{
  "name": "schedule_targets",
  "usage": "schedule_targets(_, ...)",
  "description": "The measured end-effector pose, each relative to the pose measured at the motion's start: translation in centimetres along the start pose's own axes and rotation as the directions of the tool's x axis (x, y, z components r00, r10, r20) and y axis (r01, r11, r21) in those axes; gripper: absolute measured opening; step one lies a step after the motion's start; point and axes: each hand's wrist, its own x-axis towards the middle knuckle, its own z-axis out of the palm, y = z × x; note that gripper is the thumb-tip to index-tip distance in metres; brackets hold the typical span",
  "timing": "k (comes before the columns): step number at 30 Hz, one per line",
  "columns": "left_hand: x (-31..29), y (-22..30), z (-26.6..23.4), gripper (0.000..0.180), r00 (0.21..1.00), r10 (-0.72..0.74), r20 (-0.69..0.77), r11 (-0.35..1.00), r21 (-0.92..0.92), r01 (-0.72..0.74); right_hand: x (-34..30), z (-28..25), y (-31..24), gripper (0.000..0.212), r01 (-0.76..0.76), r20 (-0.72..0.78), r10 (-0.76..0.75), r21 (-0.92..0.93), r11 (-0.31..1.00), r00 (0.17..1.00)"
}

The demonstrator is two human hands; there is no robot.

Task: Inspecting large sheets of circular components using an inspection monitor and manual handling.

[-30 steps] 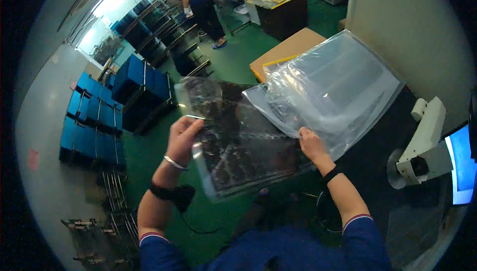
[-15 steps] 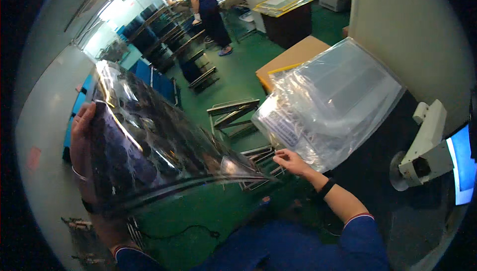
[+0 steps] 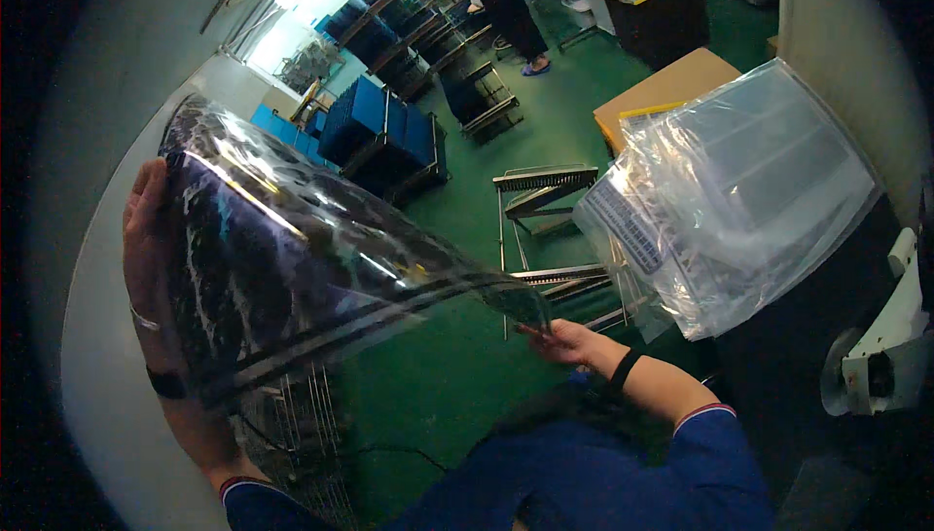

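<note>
A large, glossy, dark-patterned sheet of see-through film (image 3: 292, 258) curves across the space in front of me, hanging in the air. My left hand (image 3: 146, 215) grips its left edge, partly seen through the film, with the thumb side up. At the opposite corner, my right hand (image 3: 569, 341) pinches the film between thumb and fingers. Light streaks run along the bent upper part, and a dark double band follows the lower border. To the right of the film lies a stack of clear plastic bags or sheets (image 3: 749, 190), one bearing a printed label.
Metal racks (image 3: 545, 181) stand on the green floor (image 3: 467, 375) ahead. Blue stacked panels on a cart (image 3: 379, 132) are farther left. Cardboard (image 3: 671, 88) lies beyond the plastic. A white monitor arm (image 3: 885, 336) is at the right. Another person (image 3: 506, 5) stands in the background.
The view has turned left, so the surroundings sit farther right. My right hand, earlier beside the film's right corner, now pinches it. The left hand keeps its hold.
</note>
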Motion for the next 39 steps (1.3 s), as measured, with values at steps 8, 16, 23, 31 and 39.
schedule_targets(8,-0.8,-0.5,3.8,0.021,0.988,0.15,-0.018,0.987,-0.046,-0.151,-8.8,18.0,-1.8,0.041,0.204,-0.249,-0.798,-0.886,0.417,0.549)
schedule_targets(16,3.6,-7.0,10.0,0.008,0.906,0.085,0.414,0.985,-0.17,-0.015,-20.9,30.3,4.4,0.035,0.187,0.064,-0.993,-0.979,-0.082,-0.102)
schedule_targets(23,9.9,-18.8,17.1,0.013,0.845,0.013,0.535,0.981,-0.17,0.093,-23.1,35.7,10.3,0.014,-0.206,0.322,-0.841,-0.945,-0.256,-0.435)
schedule_targets(31,10.3,-35.7,28.6,0.017,0.715,-0.262,0.648,0.874,-0.155,0.46,-27.4,36.5,8.1,0.021,-0.373,0.183,-0.722,-0.921,0.111,-0.667)
schedule_targets(39,3.8,-47.7,32.2,0.014,0.583,-0.465,0.667,0.672,-0.163,0.722,-30.4,25.0,6.6,0.022,0.134,-0.164,-0.739,-0.986,0.101,-0.653)
